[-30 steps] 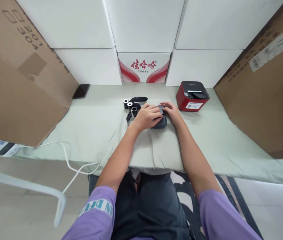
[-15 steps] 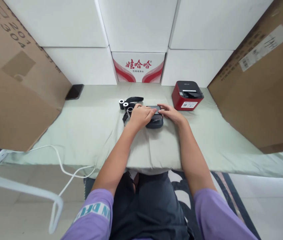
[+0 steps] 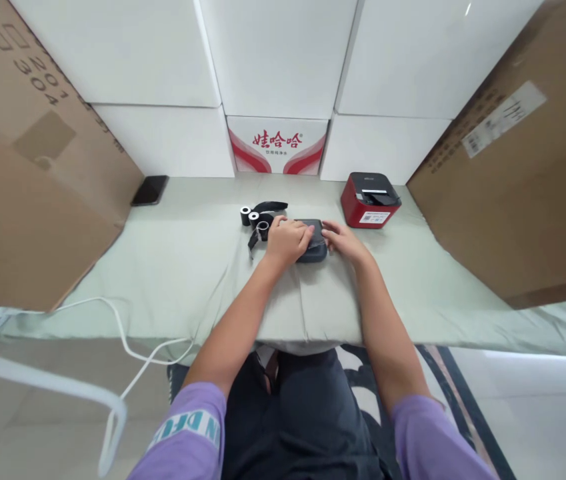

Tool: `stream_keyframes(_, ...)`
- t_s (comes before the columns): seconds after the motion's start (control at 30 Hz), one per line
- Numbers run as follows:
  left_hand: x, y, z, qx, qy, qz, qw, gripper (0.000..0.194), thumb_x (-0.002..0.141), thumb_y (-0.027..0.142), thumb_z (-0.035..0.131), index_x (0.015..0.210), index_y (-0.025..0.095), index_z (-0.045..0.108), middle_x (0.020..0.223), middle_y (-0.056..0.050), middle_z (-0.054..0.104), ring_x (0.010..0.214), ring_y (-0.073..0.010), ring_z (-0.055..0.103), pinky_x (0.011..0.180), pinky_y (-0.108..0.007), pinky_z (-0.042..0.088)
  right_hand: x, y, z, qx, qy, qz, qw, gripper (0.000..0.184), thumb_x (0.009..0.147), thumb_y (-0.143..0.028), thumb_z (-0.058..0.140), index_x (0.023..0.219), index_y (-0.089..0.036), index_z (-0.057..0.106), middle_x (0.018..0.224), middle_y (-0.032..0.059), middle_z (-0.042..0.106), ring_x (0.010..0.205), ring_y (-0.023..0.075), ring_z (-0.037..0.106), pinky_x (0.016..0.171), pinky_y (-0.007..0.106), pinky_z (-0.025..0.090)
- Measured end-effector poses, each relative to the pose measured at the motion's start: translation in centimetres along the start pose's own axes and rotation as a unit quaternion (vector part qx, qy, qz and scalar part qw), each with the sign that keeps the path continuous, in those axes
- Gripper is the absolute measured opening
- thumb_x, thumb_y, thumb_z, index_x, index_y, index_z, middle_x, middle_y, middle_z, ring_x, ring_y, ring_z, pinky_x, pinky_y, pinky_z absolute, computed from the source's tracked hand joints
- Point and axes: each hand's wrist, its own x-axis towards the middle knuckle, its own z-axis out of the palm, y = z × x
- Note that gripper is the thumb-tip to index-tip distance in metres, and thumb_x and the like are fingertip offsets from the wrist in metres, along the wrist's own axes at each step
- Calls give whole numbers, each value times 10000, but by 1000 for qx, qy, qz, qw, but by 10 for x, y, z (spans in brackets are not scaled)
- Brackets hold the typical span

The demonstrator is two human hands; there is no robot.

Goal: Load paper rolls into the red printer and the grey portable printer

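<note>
A small dark portable printer point(image 3: 313, 255) with rounded corners lies on the cloth-covered table in front of me. My left hand point(image 3: 287, 241) grips its left side, the thumb lying across the top panel. At the right edge, the bent fingers of my right hand point(image 3: 343, 241) hold the printer's upper right corner. A strip of clear film seems to lie on its top, too small to make out well. Just left of my left hand stand several small rolls of black tape point(image 3: 254, 219) with white cores, their loose ends trailing on the cloth.
A red and black box-shaped printer point(image 3: 371, 200) stands to the right. A phone point(image 3: 150, 190) lies at the back left. Large cardboard cartons flank the table, the left one point(image 3: 37, 200) and right one point(image 3: 523, 193). White boxes point(image 3: 283, 60) form the back. A white cable point(image 3: 117, 320) hangs over the front edge.
The view has tilted slightly, so everything sits a little lower. My right fingers have shifted from over the printer's top to its right edge. The top panel now covers the darker gap seen before.
</note>
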Motion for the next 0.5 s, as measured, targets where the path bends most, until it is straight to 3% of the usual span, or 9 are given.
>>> stream_keyframes(0.07,-1,-8,-3,-1,66,13,998,457,1067,324,358,875,214,757,1008,-59,809,963,-223,711,1002,-461,366,-21,1,7,-51,-18,-43,998,572,765,-282,612,1330,-200,640,1218,87,721,831,207,651,766,361,563)
stream_keyframes(0.13,-2,-16,-6,4,130,27,991,433,1059,301,357,859,214,731,972,-62,804,934,-223,705,947,-458,364,-41,2,25,-133,-15,-80,988,661,740,-301,641,1394,-220,589,1274,86,701,1091,297,645,991,460,518)
stream_keyframes(0.23,-4,-24,-8,13,167,66,984,403,1043,284,374,793,219,683,895,-58,790,865,-217,685,902,-457,350,-57,3,65,-282,149,-27,948,955,657,-447,781,1505,-170,442,1419,193,594,1288,434,525,1081,591,420)
stream_keyframes(0.33,-7,-25,-4,20,154,98,983,379,1030,290,401,747,225,644,849,-52,775,839,-215,666,882,-449,343,-55,0,96,-330,247,-16,911,1003,658,-510,788,1484,-79,416,1398,280,568,1291,460,496,1084,591,399)
stream_keyframes(0.4,-8,-24,-2,18,141,96,985,377,1026,296,407,729,227,628,837,-53,768,839,-217,661,880,-446,341,-52,-2,97,-317,260,-42,911,905,643,-496,791,1394,-93,484,1314,252,611,1243,436,520,1081,568,404)
stream_keyframes(0.5,-9,-25,-4,13,121,61,991,370,1025,291,396,745,229,630,859,-58,765,870,-220,662,913,-454,340,-59,-4,63,-215,200,-59,954,729,638,-446,789,1269,-180,539,1255,176,632,1249,399,509,1079,539,420)
